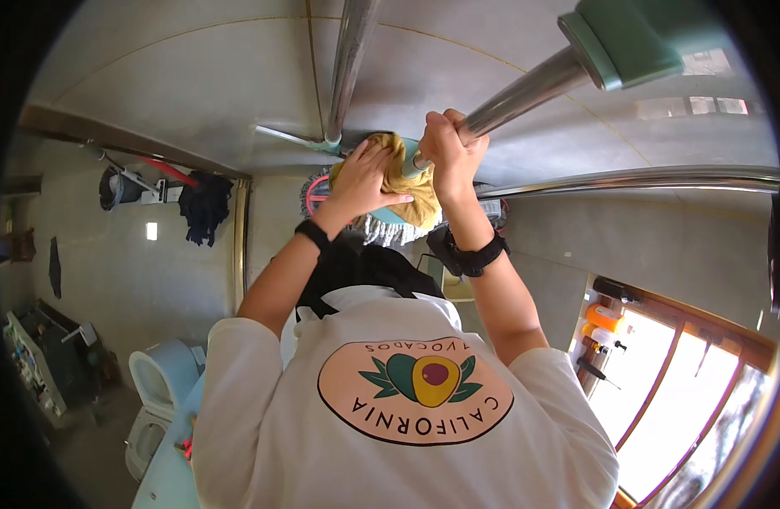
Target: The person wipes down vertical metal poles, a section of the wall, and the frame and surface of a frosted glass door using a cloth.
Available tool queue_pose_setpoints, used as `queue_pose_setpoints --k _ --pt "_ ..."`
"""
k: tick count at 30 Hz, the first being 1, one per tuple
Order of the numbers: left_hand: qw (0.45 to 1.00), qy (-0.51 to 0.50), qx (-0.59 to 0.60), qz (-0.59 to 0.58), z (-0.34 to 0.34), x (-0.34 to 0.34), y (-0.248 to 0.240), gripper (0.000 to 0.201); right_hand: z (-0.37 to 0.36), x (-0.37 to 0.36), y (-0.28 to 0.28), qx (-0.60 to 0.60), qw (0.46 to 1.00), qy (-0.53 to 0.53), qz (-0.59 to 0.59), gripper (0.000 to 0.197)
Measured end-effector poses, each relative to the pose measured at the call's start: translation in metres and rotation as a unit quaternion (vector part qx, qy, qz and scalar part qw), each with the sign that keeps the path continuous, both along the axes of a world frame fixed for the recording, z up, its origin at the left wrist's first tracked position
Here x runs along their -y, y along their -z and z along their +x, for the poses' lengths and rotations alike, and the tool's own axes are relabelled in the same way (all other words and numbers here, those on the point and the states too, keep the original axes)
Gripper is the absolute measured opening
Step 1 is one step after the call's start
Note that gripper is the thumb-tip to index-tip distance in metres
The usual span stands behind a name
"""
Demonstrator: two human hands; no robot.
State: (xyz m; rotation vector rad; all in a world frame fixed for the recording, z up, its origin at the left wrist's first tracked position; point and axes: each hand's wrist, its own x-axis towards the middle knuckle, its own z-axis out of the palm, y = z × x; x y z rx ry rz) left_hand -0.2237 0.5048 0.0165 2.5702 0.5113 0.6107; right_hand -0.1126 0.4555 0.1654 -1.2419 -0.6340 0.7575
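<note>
A mustard-yellow cloth (425, 204) lies bunched over a teal plastic piece (390, 214) at the lower end of a metal pole. My left hand (362, 180) presses on the cloth, fingers along its left side and thumb stretched to the right. Just right of it, my right hand (454, 154) is closed round the metal pole (525, 95), with the fingers wrapped tight. That pole slants up to the right, into a green plastic fitting (606, 47). The cloth and my left hand hide most of the teal piece.
White mop strings (396, 231) and a mop with a pink frame (316, 193) are beneath the cloth. Other metal poles rise (349, 72) and run right (627, 178). A pale toilet (156, 382) stands at lower left, a bright window (674, 382) at lower right. Dark cloth (205, 208) hangs left.
</note>
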Motion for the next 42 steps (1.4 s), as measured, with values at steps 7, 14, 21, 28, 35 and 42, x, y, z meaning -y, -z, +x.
queue_pose_setpoints --k 7,14,21,28,35,42 --pt "0.998 -0.061 -0.017 0.015 -0.042 0.029 0.017 0.048 -0.015 -0.012 0.002 0.007 0.995 0.1 0.026 0.037" --pt "0.999 0.033 -0.031 0.028 -0.059 0.035 0.021 0.056 -0.01 -0.008 0.009 -0.009 0.996 0.068 0.056 0.034" --pt "0.991 0.135 -0.013 0.015 -0.009 -0.04 -0.006 0.093 -0.005 -0.005 0.007 -0.002 0.999 0.023 0.031 0.03" --pt "0.999 0.048 0.019 -0.003 -0.014 -0.013 0.018 0.07 -0.006 -0.005 0.007 -0.009 0.997 0.074 0.03 0.031" --pt "0.997 0.073 -0.009 0.031 -0.07 0.028 0.027 0.049 -0.016 -0.013 0.009 -0.008 0.99 0.124 0.066 0.033" --pt "0.998 0.061 0.027 0.001 -0.053 0.001 0.021 0.051 -0.01 -0.01 0.01 -0.017 0.995 0.071 0.061 0.032"
